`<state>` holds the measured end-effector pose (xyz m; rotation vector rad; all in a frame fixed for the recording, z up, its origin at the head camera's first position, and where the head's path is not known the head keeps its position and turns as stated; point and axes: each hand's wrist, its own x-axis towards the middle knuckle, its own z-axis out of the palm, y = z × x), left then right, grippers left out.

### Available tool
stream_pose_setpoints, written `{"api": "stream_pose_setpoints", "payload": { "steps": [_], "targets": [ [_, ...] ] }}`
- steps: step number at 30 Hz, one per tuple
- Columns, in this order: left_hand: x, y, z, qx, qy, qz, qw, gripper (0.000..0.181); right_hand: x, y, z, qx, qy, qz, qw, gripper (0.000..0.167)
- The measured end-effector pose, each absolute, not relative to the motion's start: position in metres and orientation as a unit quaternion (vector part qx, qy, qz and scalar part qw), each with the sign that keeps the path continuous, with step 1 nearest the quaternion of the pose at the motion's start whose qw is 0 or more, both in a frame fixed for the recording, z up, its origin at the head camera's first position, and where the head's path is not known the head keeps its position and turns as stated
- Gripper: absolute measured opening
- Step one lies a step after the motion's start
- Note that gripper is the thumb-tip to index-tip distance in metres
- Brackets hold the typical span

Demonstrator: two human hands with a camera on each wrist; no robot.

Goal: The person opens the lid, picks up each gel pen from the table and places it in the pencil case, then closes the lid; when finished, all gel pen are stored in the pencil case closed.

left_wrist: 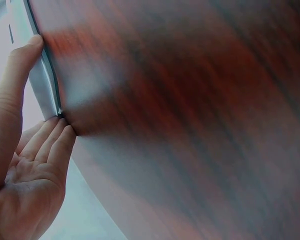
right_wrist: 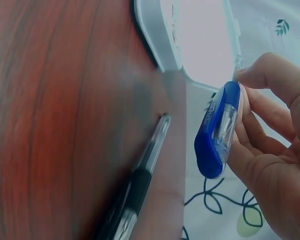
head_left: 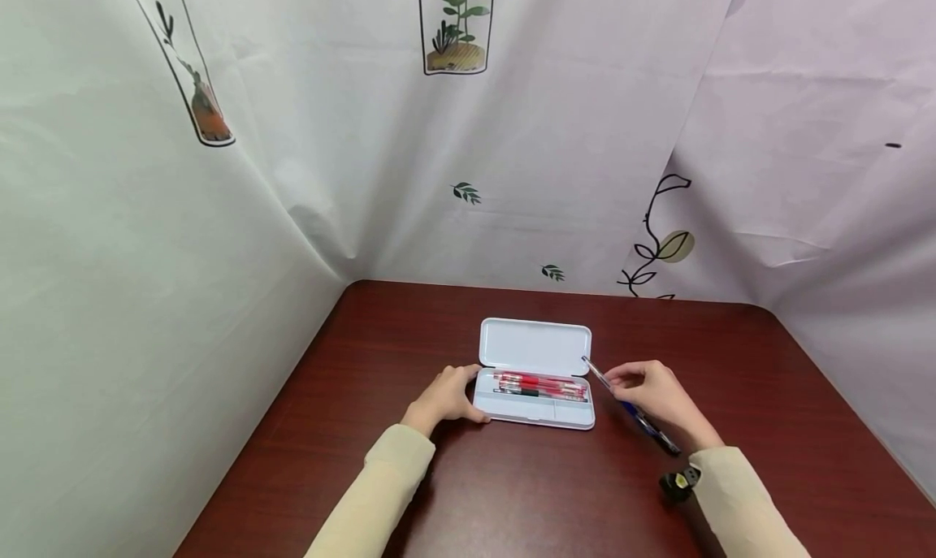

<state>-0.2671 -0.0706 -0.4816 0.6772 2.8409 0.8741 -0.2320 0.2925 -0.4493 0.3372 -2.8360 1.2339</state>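
Observation:
A white pencil case (head_left: 515,410) lies open on the table, its lid (head_left: 534,343) folded back. Several red pens and one with a black grip (head_left: 530,392) fill its rear compartment. My left hand (head_left: 444,395) holds the case's left end, thumb at the front edge and fingertips at the back corner; the left wrist view shows the thumb along the case's side (left_wrist: 42,85). Just right of the case, my right hand (head_left: 654,391) pinches a clear pen with a blue cap (right_wrist: 210,135), raised and tilted. Below it, a black-grip pen (right_wrist: 142,175) lies on the table.
The dark red wooden table (head_left: 556,493) ends at a pale cloth (head_left: 585,136) with plant prints, hanging behind and on both sides. A small black device (head_left: 680,482) sits at the right wrist.

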Motion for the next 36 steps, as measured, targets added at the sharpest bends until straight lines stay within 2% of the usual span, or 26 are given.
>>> {"api": "stream_pose_setpoints", "payload": {
  "steps": [9,36],
  "targets": [
    [-0.268,-0.07,-0.482,0.218,0.932,0.287,0.05,0.086,-0.237,0.276,-0.445,0.107,-0.905,0.412,0.012,0.017],
    [-0.267,-0.07,-0.481,0.218,0.932,0.287,0.049,0.084,-0.261,0.231,-0.442,0.209,-0.91,0.359,-0.005,0.015]
  ]
}}
